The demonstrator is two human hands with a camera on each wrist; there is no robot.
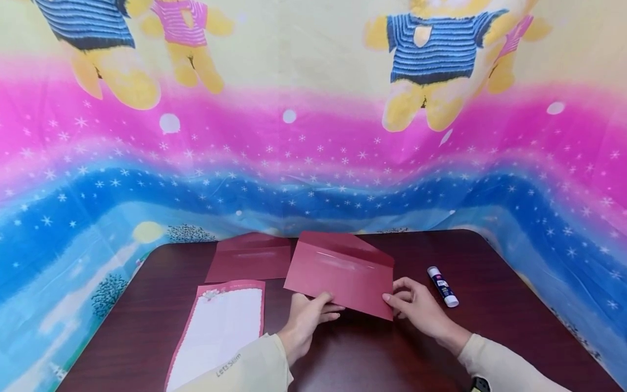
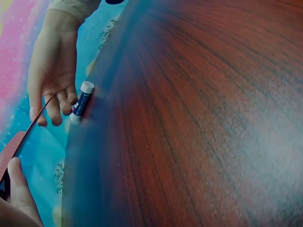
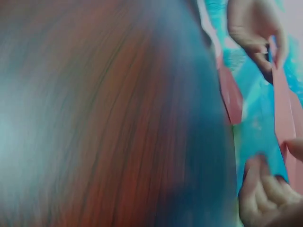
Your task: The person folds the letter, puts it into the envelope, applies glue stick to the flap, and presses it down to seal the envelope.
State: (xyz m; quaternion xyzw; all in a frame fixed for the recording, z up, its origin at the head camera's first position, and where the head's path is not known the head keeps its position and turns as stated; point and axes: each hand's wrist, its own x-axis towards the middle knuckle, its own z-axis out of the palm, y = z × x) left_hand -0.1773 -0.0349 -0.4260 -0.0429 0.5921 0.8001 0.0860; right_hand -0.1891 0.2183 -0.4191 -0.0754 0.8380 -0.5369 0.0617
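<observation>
Your left hand (image 1: 305, 322) and right hand (image 1: 417, 306) pinch the red envelope (image 1: 338, 275); press softly so it won't bend.

Both envelopes (image 1: 338, 272) are red, the backdrop (image 1: 313, 163) snowflake-patterned.

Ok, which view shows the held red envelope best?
The head view: there the held red envelope shows panel and flap almost unobstructed. The left wrist catches it nearly edge-on, the right wrist at a slant; both crop it.
</observation>
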